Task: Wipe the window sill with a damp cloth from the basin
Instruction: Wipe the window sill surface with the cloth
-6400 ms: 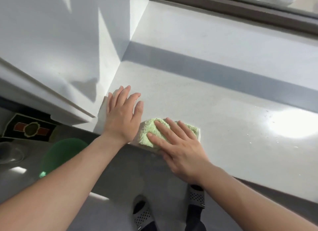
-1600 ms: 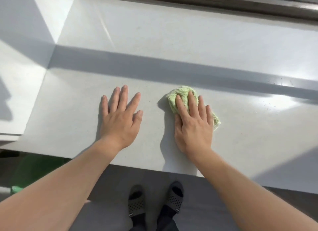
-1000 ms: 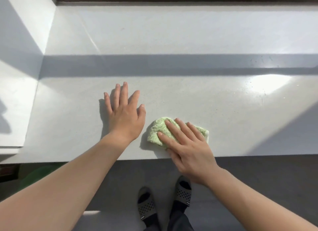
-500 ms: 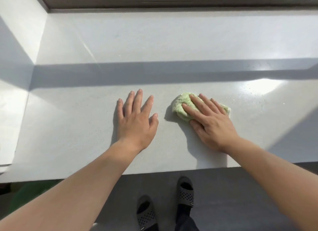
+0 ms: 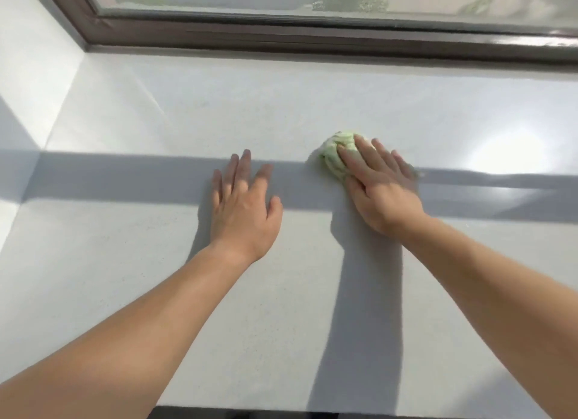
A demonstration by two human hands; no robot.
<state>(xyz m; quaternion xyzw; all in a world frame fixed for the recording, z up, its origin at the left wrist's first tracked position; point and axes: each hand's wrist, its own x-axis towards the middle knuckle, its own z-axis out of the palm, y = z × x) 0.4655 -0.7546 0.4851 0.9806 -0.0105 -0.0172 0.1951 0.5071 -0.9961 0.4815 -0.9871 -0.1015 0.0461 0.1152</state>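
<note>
Cloth [image 5: 336,156] position: mid-depth on the window sill [image 5: 194,112], right of centre, at the far edge of the shadow band crossing the surface. The cloth is green, bunched into a small wad, and mostly covered by the right hand [image 5: 383,193]. This hand lies flat on it with fingers straight and slightly spread, pressing down rather than curling round it. The left hand [image 5: 245,212] rests palm-down on bare sill, apart from the cloth, fingers extended, holding nothing.

Handling: the cloth appears soft, light and limp. It has no stiffness and is likely to roll or bunch further under a sideways push. Being damp, it should cling to the smooth sill and drag rather than slide freely. Best control comes from a flat palm over the centre of the wad, with fingertips over its leading edge. To lift it, pinch a fold at the exposed far-left side. The strip beside the window frame [image 5: 281,43] lies beyond the cloth.
</note>
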